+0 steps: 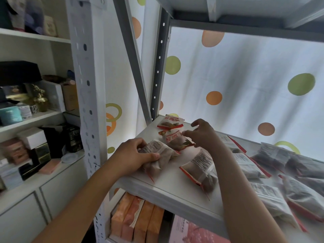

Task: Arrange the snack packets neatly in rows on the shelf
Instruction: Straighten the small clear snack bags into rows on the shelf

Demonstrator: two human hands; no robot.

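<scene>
Shelf board point(168, 190) of white metal runs from lower centre to the right in the head view, carried on grey perforated uprights. The left hand point(133, 155) grips a clear, brown-filled snack packet point(159, 158) near the board's front left corner, thumb across the top and fingers curled over the far edge, printed label side up. Just behind it lies a second packet with red lettering point(178, 141), and the right hand point(203, 134) hovers at that packet's right end, fingers half curled and spread; whether the fingertips touch it cannot be told, and nothing is clearly held. Farther back, near the rear upright, rests a third red-trimmed packet point(171, 123). A fourth packet with a red edge point(199, 171) lies face down beside the right forearm, close to the front lip. To the right, a blurred loose heap of similar packets point(280, 172) covers the board. A white curtain with orange and green dots point(245, 76) hangs behind. On the level beneath stand orange boxes point(136, 220) on edge. At left, a white cabinet point(35, 120) holds assorted boxes and jars.
</scene>
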